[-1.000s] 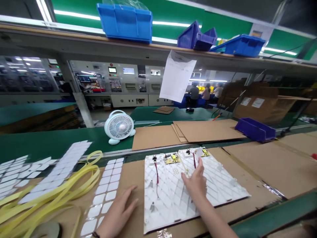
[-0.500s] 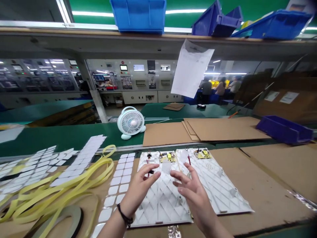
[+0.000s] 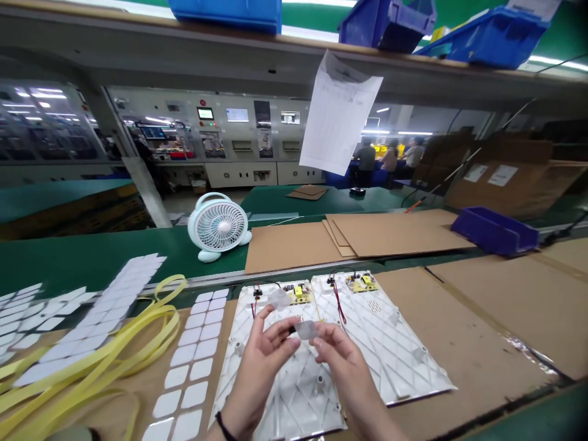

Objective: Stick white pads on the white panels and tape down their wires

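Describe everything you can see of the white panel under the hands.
The white plastic panel is rectangular, moulded with diagonal ribs and raised round posts. A small circuit board with yellow parts sits at its far edge, beside a red wire. It lies flat on brown cardboard next to a matching panel.

Flat plastic panel point(image 3: 232, 373) left of matching plastic panel point(image 3: 390, 349), both on cardboard sheeting point(image 3: 473, 324) | left of panels: rows of square pads point(image 3: 201, 369), then looped flat tape point(image 3: 92, 349) | behind panels: stacked cardboard sheets point(image 3: 395, 234) on conveyor belt point(image 3: 114, 269) | left of sheets: round fan point(image 3: 218, 225) | right of sheets: open plastic bin point(image 3: 493, 231)
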Demonstrator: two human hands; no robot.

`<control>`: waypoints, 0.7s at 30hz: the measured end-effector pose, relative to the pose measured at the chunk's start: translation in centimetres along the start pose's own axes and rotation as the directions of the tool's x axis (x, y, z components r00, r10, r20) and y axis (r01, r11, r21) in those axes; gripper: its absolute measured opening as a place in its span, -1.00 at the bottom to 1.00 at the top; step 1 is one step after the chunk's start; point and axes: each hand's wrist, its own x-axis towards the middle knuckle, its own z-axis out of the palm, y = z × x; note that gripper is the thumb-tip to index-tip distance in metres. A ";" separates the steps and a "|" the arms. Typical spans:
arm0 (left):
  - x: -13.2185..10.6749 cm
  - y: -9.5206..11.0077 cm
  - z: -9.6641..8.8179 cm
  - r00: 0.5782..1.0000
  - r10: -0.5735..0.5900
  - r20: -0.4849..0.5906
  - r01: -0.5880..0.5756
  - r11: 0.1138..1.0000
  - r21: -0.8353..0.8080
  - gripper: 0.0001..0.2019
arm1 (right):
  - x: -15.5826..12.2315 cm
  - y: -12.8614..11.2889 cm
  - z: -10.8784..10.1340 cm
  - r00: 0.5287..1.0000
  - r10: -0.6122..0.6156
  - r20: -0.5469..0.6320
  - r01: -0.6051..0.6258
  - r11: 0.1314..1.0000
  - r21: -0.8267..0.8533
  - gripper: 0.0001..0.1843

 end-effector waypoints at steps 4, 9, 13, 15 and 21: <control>0.0 -1.3 -0.3 0.993 0.074 -0.087 -0.056 0.978 0.201 -0.31 | 0.3 0.5 0.0 0.990 -0.139 0.013 0.137 0.954 -0.268 -0.70; -0.1 -2.3 -1.1 0.981 0.139 -0.132 -0.074 0.910 0.408 -0.35 | 0.5 -0.5 -0.5 0.953 -0.282 0.113 0.303 0.845 -0.441 -0.85; -0.3 -2.6 -0.7 0.989 0.105 -0.105 -0.057 0.923 0.381 -0.34 | 2.3 -3.4 -3.0 0.927 -0.329 0.181 0.375 0.769 -0.517 -0.80; -0.3 -2.8 -0.5 0.987 0.129 -0.099 -0.081 0.920 0.384 -0.35 | 4.8 -5.2 -6.1 0.911 -0.399 0.108 0.388 0.737 -0.553 -0.78; 0.1 -4.2 -1.2 0.995 0.065 -0.078 -0.008 0.816 0.578 -0.40 | 12.6 -5.8 -18.0 0.974 -0.148 -0.170 0.033 0.841 -0.540 -0.50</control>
